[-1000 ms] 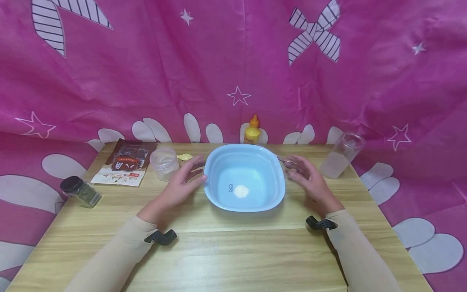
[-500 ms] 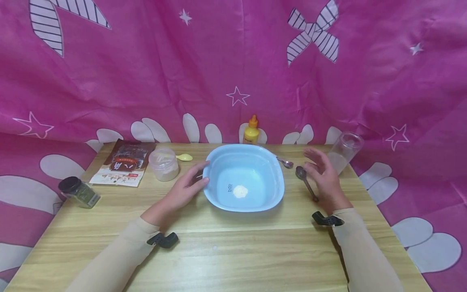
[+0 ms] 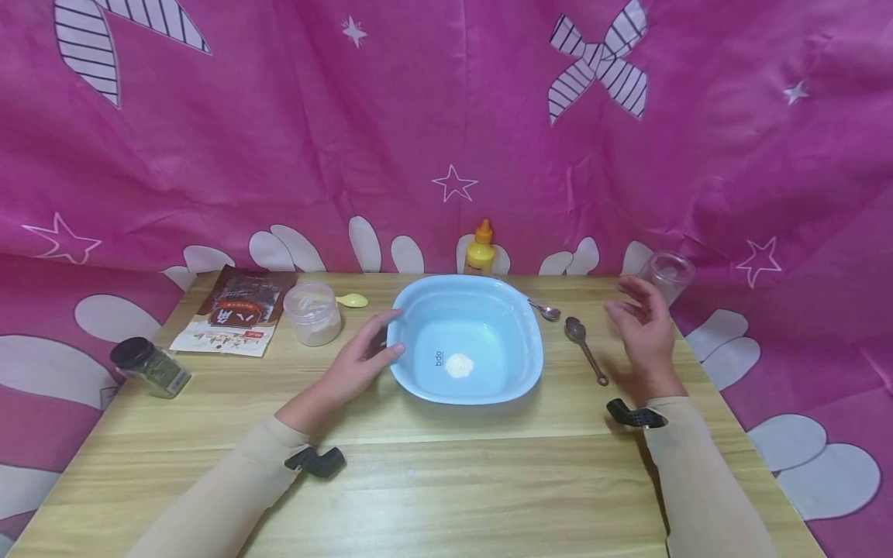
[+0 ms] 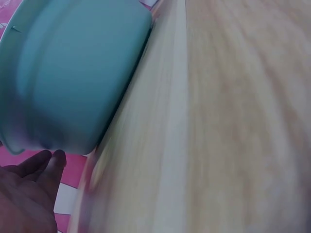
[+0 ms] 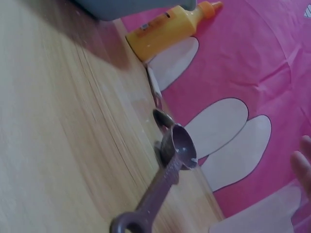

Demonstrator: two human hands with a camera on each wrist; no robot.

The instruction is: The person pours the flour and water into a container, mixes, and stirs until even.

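Note:
A light blue basin [image 3: 481,391] stands mid-table with a small mound of pale powder [image 3: 459,366] inside, around which liquid seems to lie. My left hand [image 3: 342,380] touches the basin's left side; its fingertips also show against the outer wall [image 4: 82,82] in the left wrist view. Over on the right, my right hand [image 3: 645,333] is beside a tall clear cup [image 3: 667,271], fingers loosely bent and partly hiding it. Whether they touch the cup, I cannot tell. Left of that hand lies a brown measuring spoon [image 3: 586,349], also large in the right wrist view.
Behind the basin stands a yellow squeeze bottle [image 3: 480,252], with a metal spoon [image 3: 547,312] to its right. At left are a round tub of white powder [image 3: 312,314], a yellow spoon [image 3: 354,300], a brown food pouch [image 3: 233,314] and a black-lidded herb jar [image 3: 151,367].
My right hand has let go of the brown measuring spoon, leaving it on the table, and has moved right to the clear cup. My left hand has stayed by the basin.

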